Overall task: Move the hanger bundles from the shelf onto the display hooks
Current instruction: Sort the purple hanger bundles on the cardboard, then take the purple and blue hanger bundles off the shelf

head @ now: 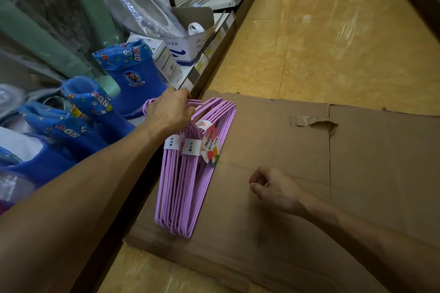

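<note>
Left hand point(170, 112) grips the hook ends of the purple hanger bundles point(188, 173), fingers curled over the hooks so that the fingertips are hidden behind the back of the hand. Three bundles can be made out, hanging side by side from that grip, each bound with a white paper band point(190, 146); the outermost carries a coloured label point(210, 147) reading "Hanger". The bundles hang tilted, their lower corners down near the flattened cardboard point(309, 173) on the floor; contact with the cardboard cannot be confirmed. They sit just beside the front edge of the shelf point(209, 54), on the aisle side.

Right hand point(273, 188) is held over the cardboard, well apart from the hangers, fingers curled loosely inward with the thumb against them. Nothing is visible in it.

On the shelf, left of the gripping hand: several blue children's rain boots point(128, 74) with cartoon prints, some upright, some lying over. Behind them stand a white carton point(188, 50) with blue printing, open at the top, and a plastic-wrapped toilet seat point(142, 5) leaning above it. Green rolled material point(31, 35) lies at the far left.

Cardboard shows a torn patch and a length of tape near its upper edge. Yellow tiled floor point(321, 43) runs beyond it.
</note>
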